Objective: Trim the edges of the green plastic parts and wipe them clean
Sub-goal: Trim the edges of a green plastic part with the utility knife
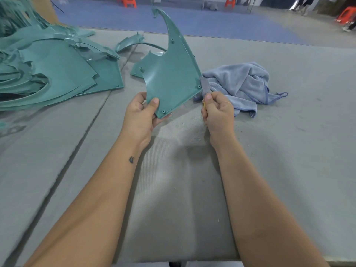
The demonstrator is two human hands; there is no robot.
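The left hand (141, 114) grips the lower corner of a smooth, curved, horn-tipped green plastic part (171, 74), held upright above the grey felt-covered desk (289, 151). The right hand (218, 112) grips a blade (204, 86) against the part's right edge, beside a crumpled blue cloth (242, 83)

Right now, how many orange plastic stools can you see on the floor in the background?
3: orange plastic stool top left of centre, another top right of centre, third at far right. Others may lie outside the frame.
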